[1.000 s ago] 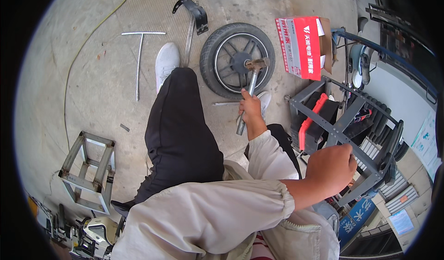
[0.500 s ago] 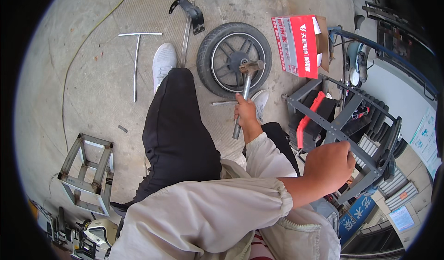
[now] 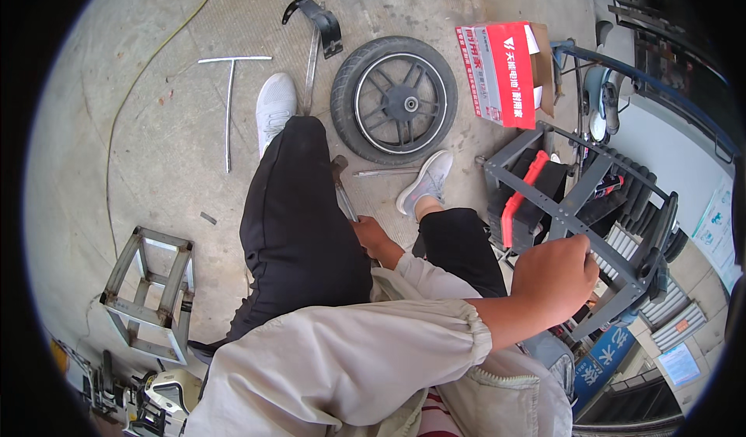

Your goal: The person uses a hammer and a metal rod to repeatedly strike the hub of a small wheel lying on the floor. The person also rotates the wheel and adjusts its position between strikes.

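Observation:
My right hand (image 3: pixel 374 235) is wrapped round the handle of a hammer (image 3: pixel 343 191), low between my knees. The hammer's head is up, close beside my left knee, which partly hides the handle. My left forearm lies across my lap toward the right, and my left hand (image 3: pixel 550 280) is curled into a fist. Its fingers are turned away, so whatever it may hold is hidden. In front of my feet a black-tyred spoked wheel (image 3: pixel 406 103) lies flat on the concrete, its hub facing up. A metal bar (image 3: pixel 386 172) rests between the wheel and my right shoe.
To the left lie a T-shaped metal bar (image 3: pixel 230 111) and a black curved bracket (image 3: pixel 325 27) on a metal strip. A metal stool frame (image 3: pixel 148 289) stands lower left. Right of the wheel are a red carton (image 3: pixel 509 72) and a grey metal rack (image 3: pixel 579 200) with a red-handled black box.
My right hand has drawn the hammer from above the wheel hub back and left, down beside my left knee. The hub and my right shoe now show uncovered. My left fist has stayed put.

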### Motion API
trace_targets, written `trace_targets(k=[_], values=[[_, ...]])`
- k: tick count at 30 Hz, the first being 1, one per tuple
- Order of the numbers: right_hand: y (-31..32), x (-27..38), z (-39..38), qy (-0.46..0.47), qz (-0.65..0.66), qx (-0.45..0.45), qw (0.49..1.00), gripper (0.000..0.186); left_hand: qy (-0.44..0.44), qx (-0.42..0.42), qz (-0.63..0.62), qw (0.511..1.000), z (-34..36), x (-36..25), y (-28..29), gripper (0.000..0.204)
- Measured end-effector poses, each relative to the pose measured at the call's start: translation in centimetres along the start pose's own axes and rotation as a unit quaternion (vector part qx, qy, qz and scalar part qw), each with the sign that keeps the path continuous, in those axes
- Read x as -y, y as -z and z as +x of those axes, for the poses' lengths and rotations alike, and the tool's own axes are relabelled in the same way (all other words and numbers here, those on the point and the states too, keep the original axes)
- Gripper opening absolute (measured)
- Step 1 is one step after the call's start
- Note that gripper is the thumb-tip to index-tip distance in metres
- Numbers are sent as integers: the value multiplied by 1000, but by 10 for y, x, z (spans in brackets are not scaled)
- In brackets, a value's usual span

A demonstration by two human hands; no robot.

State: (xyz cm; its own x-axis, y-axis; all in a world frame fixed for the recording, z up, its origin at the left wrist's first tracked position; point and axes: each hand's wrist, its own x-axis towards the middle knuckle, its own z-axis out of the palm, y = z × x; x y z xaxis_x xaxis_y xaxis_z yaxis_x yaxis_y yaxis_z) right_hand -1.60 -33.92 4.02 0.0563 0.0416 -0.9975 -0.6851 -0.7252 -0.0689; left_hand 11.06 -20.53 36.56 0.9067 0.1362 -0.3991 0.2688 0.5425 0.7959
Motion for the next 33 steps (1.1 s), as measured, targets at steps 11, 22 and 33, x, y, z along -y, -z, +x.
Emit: trace_targets(k=[11,22,33], values=[[87,-43,59,73,-444,-108,886,55,10,-3,6,1000,3,0,3,18],[82,-2,64,85,-508,-70,854,53,20,-11,11,1000,4,7,2,18],[44,142,67,287,-459,-293,789,56,29,-6,14,999,9,7,0,20]])
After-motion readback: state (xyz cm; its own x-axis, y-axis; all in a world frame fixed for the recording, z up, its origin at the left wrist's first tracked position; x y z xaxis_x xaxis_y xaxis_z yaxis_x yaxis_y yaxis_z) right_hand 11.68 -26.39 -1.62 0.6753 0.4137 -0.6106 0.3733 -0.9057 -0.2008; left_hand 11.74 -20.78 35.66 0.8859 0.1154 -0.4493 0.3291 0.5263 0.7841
